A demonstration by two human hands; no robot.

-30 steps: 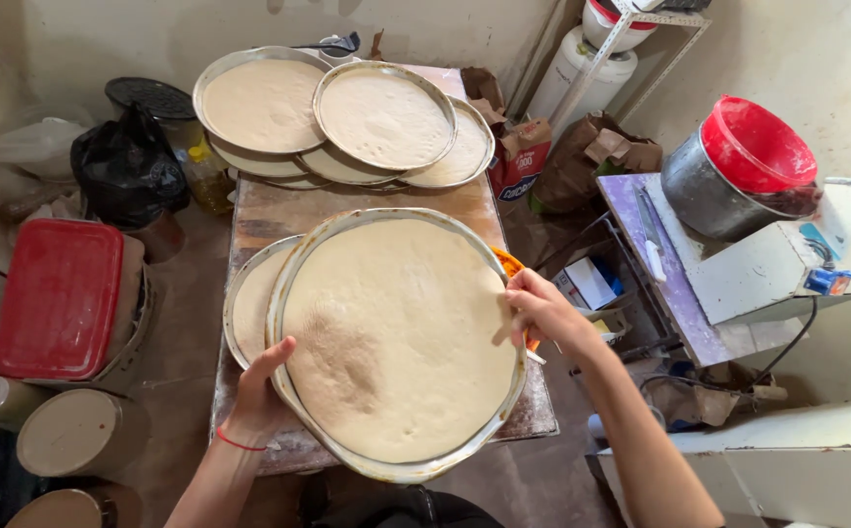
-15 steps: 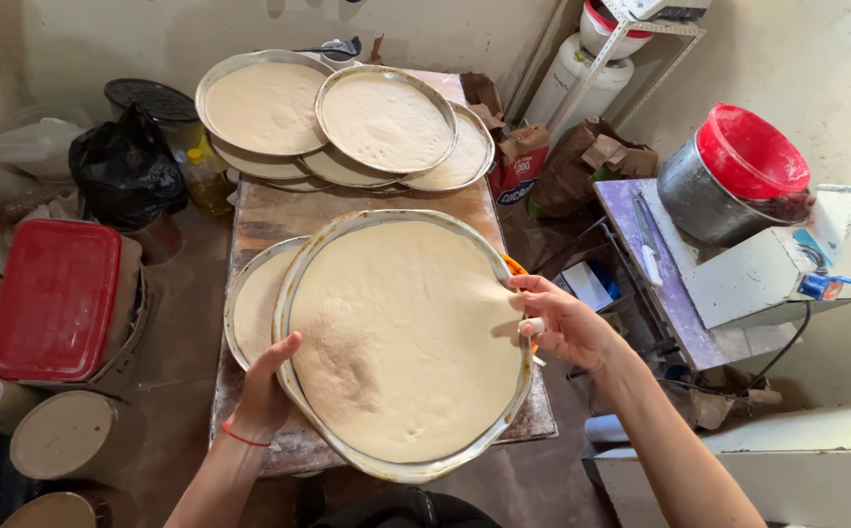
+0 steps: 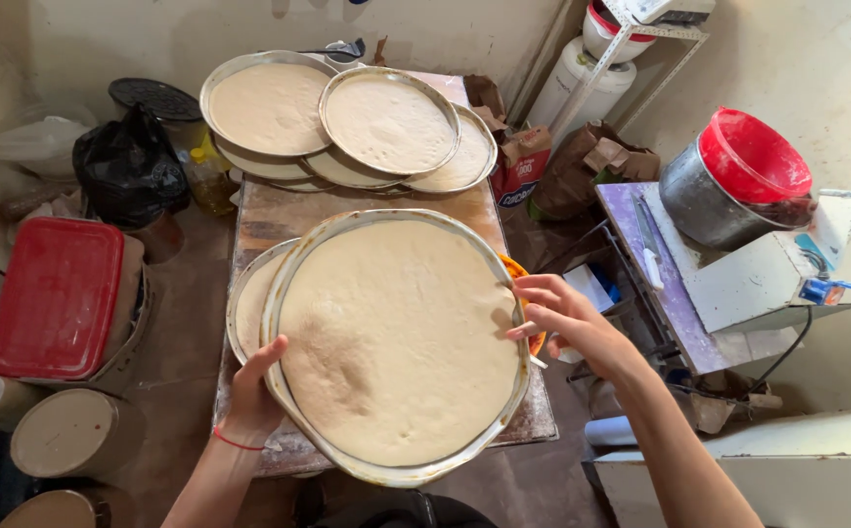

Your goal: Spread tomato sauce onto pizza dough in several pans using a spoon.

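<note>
Work surface: a long wooden table, floured and worn, carried every pan in view.
Main pan: a large round metal pan filled with pale flattened dough sat at the near end of the table, overlapping a second, smaller dough-filled pan on its left side.
Far stack: several round metal pans of dough lay overlapped at the far end, well apart from the main pan.
Red items: a red rectangular plastic lid lay left of the table; a red-lidded metal bucket stood to the right.
Left hand: the left hand gripped the near-left rim of the main pan, thumb over the edge on the dough side, fingers underneath (not visible).
Right hand: the right hand was at the right rim, fingers curled together and pinching the edge.
Change: compared with one second earlier, the main pan had shifted slightly toward the far end and its right side, and the right hand had moved further along the rim.
Meaning: the pan appeared mid-reposition, both hands steering it.
</note>
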